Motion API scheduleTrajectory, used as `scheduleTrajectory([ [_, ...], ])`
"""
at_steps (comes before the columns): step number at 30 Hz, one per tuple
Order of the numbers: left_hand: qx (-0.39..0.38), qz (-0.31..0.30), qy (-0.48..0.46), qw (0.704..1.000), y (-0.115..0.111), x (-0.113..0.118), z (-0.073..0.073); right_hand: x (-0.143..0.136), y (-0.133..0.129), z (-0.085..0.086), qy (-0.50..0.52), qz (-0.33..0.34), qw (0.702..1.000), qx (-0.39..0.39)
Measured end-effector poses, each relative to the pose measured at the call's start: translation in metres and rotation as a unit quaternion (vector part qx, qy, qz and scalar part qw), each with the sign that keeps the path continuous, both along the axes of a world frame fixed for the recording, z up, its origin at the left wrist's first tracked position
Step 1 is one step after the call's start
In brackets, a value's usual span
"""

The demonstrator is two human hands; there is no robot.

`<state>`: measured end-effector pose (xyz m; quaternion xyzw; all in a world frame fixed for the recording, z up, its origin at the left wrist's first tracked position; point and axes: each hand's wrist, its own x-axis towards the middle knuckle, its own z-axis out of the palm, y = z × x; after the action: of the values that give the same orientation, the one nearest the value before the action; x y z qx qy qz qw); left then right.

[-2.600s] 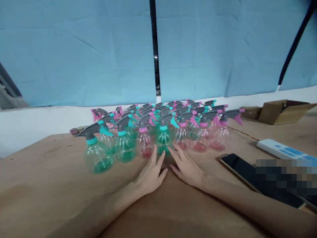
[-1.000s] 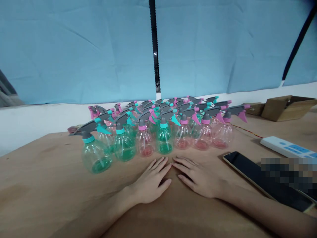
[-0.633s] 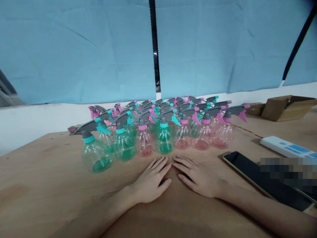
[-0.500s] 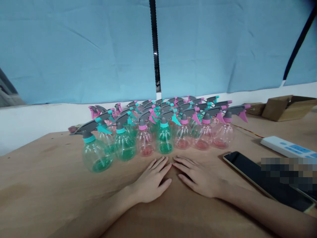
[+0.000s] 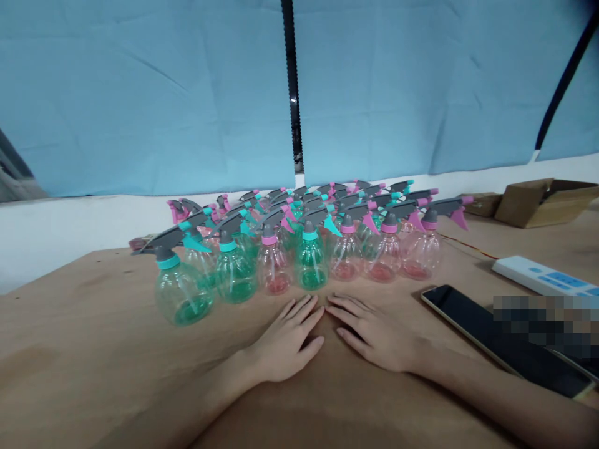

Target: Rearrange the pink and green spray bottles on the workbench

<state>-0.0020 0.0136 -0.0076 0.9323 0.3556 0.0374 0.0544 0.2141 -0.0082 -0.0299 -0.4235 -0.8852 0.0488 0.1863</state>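
Observation:
My left hand lies flat on the wooden table, fingers stretched out and holding nothing. Beside it, my right hand rests palm down in the same way, its fingertips close to those of the left. Just beyond the fingertips stands a green spray bottle with a turquoise collar and trigger. To its left are a pink spray bottle and two more green ones, the outermost green spray bottle nearest the front. Several pink-collared bottles stand to the right. More rows behind are partly hidden.
Right of my right hand lies a dark phone, partly beside a blurred-out patch. Behind it is a white device with blue markings and a thin cable. An open cardboard box stands at the back right. Blue sheeting hangs behind the table.

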Motion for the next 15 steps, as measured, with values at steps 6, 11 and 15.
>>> scheduleTrajectory([
  [6, -0.005, 0.002, -0.006, 1.0, 0.0, 0.0, -0.001, 0.0, 0.001, 0.0, -0.002, 0.001, 1.0, 0.007],
  [11, 0.002, -0.001, -0.046, 0.999, -0.003, 0.0, 0.002, -0.003, -0.006, 0.011, -0.01, 0.006, 1.0, 0.026],
  [15, -0.007, -0.009, -0.046, 0.999, -0.004, -0.001, 0.005, 0.006, -0.001, 0.06, 0.012, -0.023, 0.991, 0.128],
])
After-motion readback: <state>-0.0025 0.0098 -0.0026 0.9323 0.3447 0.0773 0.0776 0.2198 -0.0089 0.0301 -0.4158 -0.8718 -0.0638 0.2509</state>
